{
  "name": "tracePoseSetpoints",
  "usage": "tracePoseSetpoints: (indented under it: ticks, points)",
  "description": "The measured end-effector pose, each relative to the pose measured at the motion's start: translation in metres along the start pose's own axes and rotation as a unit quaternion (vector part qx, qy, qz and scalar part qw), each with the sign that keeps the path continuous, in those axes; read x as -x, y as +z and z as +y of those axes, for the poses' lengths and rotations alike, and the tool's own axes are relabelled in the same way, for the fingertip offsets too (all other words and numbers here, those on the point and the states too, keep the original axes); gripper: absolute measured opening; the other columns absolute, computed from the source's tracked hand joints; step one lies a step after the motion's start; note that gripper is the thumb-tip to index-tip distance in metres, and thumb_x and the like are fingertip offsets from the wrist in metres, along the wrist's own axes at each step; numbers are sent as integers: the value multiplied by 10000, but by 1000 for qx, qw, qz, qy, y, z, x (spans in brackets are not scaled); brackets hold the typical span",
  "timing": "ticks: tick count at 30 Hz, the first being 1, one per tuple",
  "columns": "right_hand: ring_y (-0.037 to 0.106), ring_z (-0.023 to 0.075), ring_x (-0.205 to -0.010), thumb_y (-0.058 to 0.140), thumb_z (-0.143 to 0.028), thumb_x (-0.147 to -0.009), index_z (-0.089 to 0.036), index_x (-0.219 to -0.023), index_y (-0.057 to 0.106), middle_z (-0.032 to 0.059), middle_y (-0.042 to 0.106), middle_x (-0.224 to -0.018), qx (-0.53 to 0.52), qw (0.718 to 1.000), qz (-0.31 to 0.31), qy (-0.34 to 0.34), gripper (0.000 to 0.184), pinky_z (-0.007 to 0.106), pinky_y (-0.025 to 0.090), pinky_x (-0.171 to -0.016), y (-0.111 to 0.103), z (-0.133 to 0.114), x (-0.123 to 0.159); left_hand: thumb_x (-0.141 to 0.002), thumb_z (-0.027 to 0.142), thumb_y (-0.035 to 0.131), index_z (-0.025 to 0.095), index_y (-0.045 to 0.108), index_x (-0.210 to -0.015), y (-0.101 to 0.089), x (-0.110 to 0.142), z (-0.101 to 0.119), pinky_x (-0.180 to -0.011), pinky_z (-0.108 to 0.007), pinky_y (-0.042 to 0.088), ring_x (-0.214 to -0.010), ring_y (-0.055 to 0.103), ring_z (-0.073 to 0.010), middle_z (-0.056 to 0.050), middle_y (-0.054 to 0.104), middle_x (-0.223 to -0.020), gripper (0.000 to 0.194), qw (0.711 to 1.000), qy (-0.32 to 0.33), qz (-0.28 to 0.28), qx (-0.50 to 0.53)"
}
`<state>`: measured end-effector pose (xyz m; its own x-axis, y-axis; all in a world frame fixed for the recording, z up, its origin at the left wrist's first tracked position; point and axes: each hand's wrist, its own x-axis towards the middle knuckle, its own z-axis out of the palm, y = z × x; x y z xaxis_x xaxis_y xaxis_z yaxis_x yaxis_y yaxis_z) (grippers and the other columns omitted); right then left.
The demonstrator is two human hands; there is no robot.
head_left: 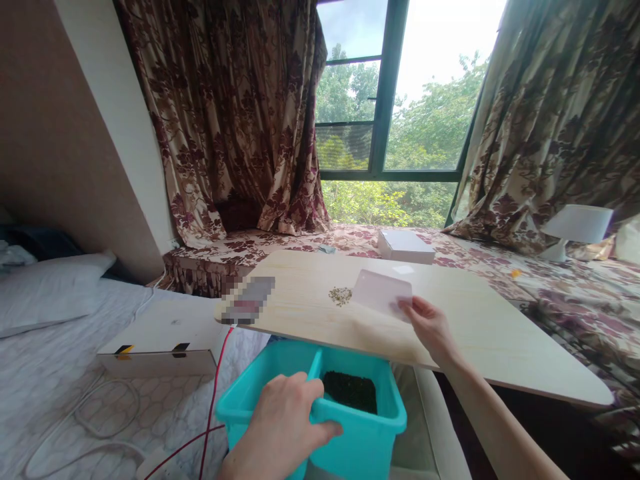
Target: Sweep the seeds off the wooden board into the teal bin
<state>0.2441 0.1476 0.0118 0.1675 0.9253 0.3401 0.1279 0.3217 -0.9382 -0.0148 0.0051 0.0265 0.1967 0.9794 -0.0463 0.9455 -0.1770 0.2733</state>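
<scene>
In the head view my left hand (pixel 287 417) is closed over the near rim of a turquoise two-compartment bucket (pixel 360 443), at its middle divider. Dark, crumbly material (pixel 350 391) lies in the bucket's right compartment; the part of the left one that shows holds nothing. Pinched at its near right corner by my right hand (pixel 430 323) is a thin, pale, flat rectangular sheet (pixel 383 292), tilted over the wooden tabletop (pixel 480 327). Just left of the sheet is a small scatter of greenish-brown bits (pixel 341 296), like seeds or dried plant pieces.
A blurred-out flat device (pixel 249 300) with a red cable lies at the tabletop's left end. A white box (pixel 165 337) and a white cable (pixel 107 407) rest on the bed. Behind the tabletop are another white box (pixel 406 245) and a lamp (pixel 575 227).
</scene>
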Motion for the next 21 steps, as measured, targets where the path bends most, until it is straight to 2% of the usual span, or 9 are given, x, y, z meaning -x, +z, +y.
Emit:
tracePoseSetpoints:
  ticks: [7,14,21]
  points:
    - [680,225,-771,678,-561,-640,-174,-797,699,81,742,-821,14,1000,-19,-15,418,328,525,-701,21,5,-4,-717,426,651,237,592,-756,0,0,-14,-695,-283,338,-815,580,-203,10,619,-816,202,999,-45,-2,9]
    - [679,224,-734,701,-548,-622,-183,-776,705,66,740,-770,2,999,-34,-11,396,318,529,-664,14,10,-6,-713,427,651,237,582,-741,-1,0,-18,-677,-275,328,-809,587,-199,15,612,-808,204,998,-60,3,7]
    - [677,223,-768,703,-559,-617,-183,-786,699,74,743,-828,-16,999,-43,-3,412,322,518,-707,22,13,-8,-715,407,646,234,571,-728,-2,0,-18,-669,-272,318,-793,578,-195,20,604,-795,189,998,-56,6,22]
